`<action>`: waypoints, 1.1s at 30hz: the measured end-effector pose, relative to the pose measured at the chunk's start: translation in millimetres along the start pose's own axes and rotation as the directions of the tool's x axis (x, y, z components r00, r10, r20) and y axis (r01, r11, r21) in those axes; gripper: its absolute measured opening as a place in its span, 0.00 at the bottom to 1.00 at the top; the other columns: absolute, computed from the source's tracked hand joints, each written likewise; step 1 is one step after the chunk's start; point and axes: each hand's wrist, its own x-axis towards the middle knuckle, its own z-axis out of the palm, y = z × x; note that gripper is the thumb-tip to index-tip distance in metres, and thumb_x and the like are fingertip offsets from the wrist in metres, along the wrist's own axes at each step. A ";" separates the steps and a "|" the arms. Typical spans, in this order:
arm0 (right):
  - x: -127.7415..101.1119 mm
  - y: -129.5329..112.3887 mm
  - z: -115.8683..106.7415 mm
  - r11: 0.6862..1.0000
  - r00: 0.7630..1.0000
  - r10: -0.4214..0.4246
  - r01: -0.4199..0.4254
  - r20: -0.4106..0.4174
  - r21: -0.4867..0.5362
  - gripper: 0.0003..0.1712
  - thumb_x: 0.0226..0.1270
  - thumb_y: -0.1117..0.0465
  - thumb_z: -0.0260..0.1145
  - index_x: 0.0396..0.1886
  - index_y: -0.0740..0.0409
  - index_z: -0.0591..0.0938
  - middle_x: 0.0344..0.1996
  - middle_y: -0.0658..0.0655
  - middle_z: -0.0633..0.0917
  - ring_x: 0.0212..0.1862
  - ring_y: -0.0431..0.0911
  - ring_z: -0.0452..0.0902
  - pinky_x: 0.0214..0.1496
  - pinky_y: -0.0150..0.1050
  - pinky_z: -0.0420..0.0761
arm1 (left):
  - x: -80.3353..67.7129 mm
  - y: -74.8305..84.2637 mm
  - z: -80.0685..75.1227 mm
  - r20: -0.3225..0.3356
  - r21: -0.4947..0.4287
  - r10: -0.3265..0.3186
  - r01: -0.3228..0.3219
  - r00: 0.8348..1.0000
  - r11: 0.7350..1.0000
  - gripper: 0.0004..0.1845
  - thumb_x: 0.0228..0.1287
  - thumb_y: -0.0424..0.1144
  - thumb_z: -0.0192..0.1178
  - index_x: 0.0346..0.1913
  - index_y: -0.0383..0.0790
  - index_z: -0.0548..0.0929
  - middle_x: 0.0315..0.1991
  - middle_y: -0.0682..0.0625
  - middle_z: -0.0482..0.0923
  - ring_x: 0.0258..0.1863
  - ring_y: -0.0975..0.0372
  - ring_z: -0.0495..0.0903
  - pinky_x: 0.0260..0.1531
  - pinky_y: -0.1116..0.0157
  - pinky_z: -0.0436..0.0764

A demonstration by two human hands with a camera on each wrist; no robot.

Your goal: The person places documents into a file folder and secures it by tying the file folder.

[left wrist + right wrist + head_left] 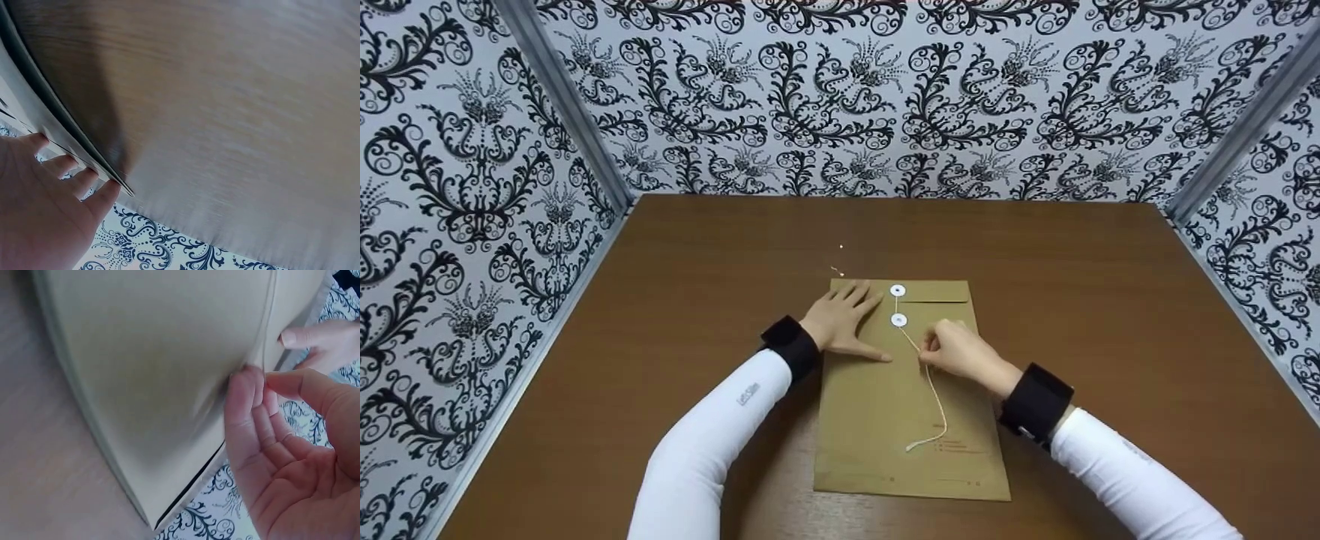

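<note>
A tan paper envelope lies flat on the brown table, its flap folded down at the far end. Two white round buttons, an upper button and a lower button, are joined by a white string. My left hand rests with spread, straight fingers on the envelope's upper left part. In the head view my right hand pinches the string between thumb and index finger, below the lower button. The string's loose end trails toward red print. The right wrist view shows the pinching fingertips close over the paper.
Small light-coloured scraps lie on the table beyond the envelope's upper left corner. Walls with black scroll patterns enclose the back and both sides, with grey posts at the corners.
</note>
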 end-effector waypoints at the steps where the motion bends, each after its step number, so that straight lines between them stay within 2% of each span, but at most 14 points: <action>1: 0.0 0.9 -1.9 1.000 1.000 0.003 -0.003 -0.002 0.010 0.04 0.59 0.68 0.67 0.26 0.62 0.84 0.23 0.58 0.88 0.21 0.37 0.73 0.24 0.28 0.70 | -0.1 0.0 -0.2 -0.003 -0.003 -0.001 0.000 1.000 1.000 0.61 0.52 0.80 0.59 0.83 0.53 0.52 0.85 0.46 0.45 0.85 0.49 0.47 0.81 0.47 0.58; 4: 0.2 4.6 -6.8 1.000 1.000 -0.008 0.008 -0.008 0.001 0.04 0.58 0.68 0.68 0.24 0.61 0.84 0.22 0.58 0.88 0.20 0.37 0.74 0.24 0.29 0.71 | -0.9 0.3 -0.5 -0.009 -0.012 -0.001 0.001 1.000 1.000 0.61 0.52 0.80 0.59 0.83 0.53 0.52 0.85 0.45 0.46 0.85 0.48 0.48 0.81 0.47 0.59; 8: 1.9 12.9 -10.5 0.998 0.999 -0.025 0.023 -0.021 -0.059 0.04 0.56 0.68 0.69 0.23 0.60 0.84 0.22 0.56 0.88 0.22 0.38 0.74 0.26 0.31 0.71 | -2.2 0.7 -0.3 -0.004 -0.024 0.007 -0.007 1.000 1.000 0.61 0.52 0.80 0.59 0.83 0.52 0.51 0.85 0.45 0.45 0.85 0.48 0.48 0.81 0.46 0.58; 15: 8.4 26.4 -17.2 0.989 0.998 -0.027 0.019 -0.052 -0.147 0.04 0.59 0.68 0.70 0.25 0.61 0.87 0.23 0.57 0.89 0.24 0.41 0.75 0.29 0.36 0.73 | -3.5 0.8 -1.5 0.004 -0.027 0.016 -0.016 1.000 1.000 0.61 0.53 0.80 0.59 0.83 0.53 0.51 0.85 0.45 0.44 0.85 0.48 0.47 0.81 0.46 0.57; 23: 18.9 38.5 -27.8 0.965 0.994 -0.037 0.007 -0.107 -0.263 0.05 0.60 0.69 0.69 0.27 0.62 0.89 0.26 0.60 0.89 0.27 0.51 0.83 0.29 0.47 0.81 | -1.4 0.0 0.9 0.018 -0.033 0.013 -0.012 1.000 0.999 0.60 0.54 0.79 0.59 0.83 0.53 0.50 0.86 0.45 0.42 0.85 0.48 0.45 0.82 0.46 0.55; 29: 28.9 46.9 -35.8 0.941 0.985 -0.094 0.040 -0.145 -0.337 0.05 0.63 0.69 0.67 0.30 0.64 0.88 0.29 0.63 0.89 0.31 0.58 0.86 0.33 0.53 0.85 | -1.0 -0.3 1.1 0.012 -0.031 0.015 -0.014 1.000 0.999 0.60 0.54 0.79 0.59 0.83 0.53 0.50 0.86 0.45 0.42 0.85 0.49 0.45 0.82 0.46 0.55; 33: 36.8 49.2 -37.4 0.925 0.981 -0.124 0.060 -0.150 -0.375 0.05 0.65 0.67 0.69 0.30 0.64 0.87 0.31 0.64 0.89 0.33 0.59 0.86 0.34 0.54 0.85 | -0.6 0.3 0.2 0.015 -0.024 0.014 -0.013 1.000 1.000 0.61 0.54 0.79 0.59 0.83 0.54 0.49 0.86 0.45 0.41 0.85 0.49 0.45 0.82 0.47 0.55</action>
